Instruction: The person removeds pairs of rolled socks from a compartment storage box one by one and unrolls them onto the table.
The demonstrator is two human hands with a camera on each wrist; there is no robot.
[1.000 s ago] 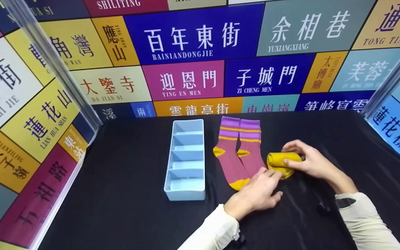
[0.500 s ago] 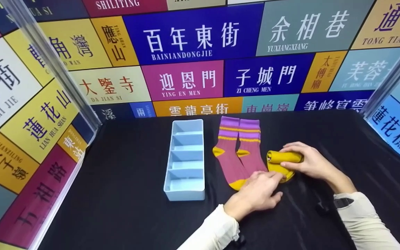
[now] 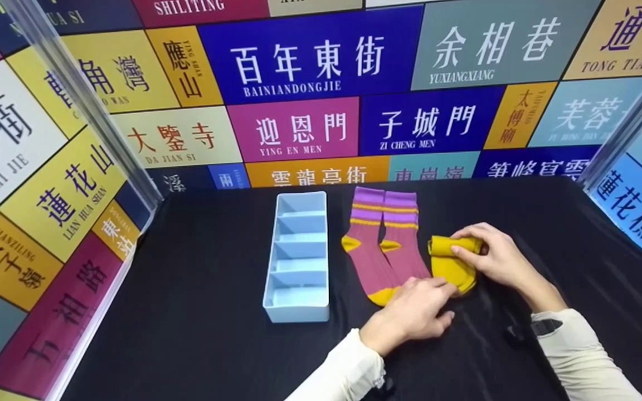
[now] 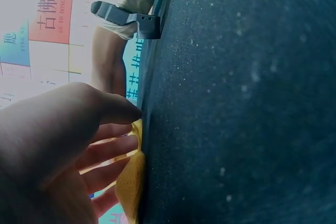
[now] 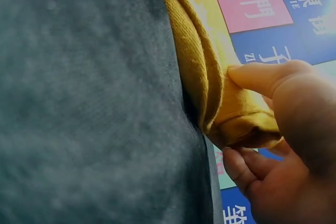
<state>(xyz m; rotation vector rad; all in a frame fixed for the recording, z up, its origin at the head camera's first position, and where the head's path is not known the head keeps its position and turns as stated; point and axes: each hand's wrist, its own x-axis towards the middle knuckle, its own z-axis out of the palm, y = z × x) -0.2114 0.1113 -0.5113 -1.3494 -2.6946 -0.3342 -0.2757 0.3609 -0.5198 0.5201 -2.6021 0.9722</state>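
A yellow pair of socks [image 3: 452, 272], partly rolled up, lies on the black cloth at the right. My right hand [image 3: 502, 257] pinches the rolled end between thumb and fingers; the right wrist view shows the thumb on top and the fingertips beneath the roll [image 5: 247, 129]. With extended fingers, my left hand [image 3: 417, 309] presses on the near, flat edge of the yellow socks. Its fingers also overlap a toe of the purple-and-pink socks [image 3: 366, 250], which lie flat side by side just left of the yellow pair.
A light blue box [image 3: 298, 314] with several compartments in a row stands left of the purple-and-pink socks. Black cloth [image 3: 187, 312] covers the table. Behind it rises a wall of colourful street-name signs [image 3: 310, 61], with clear corner posts [image 3: 98, 117] at the sides.
The right hand has shifted the rolled end slightly away from the left hand, and more of the flat yellow fabric now shows. The left hand has stayed nearly still.
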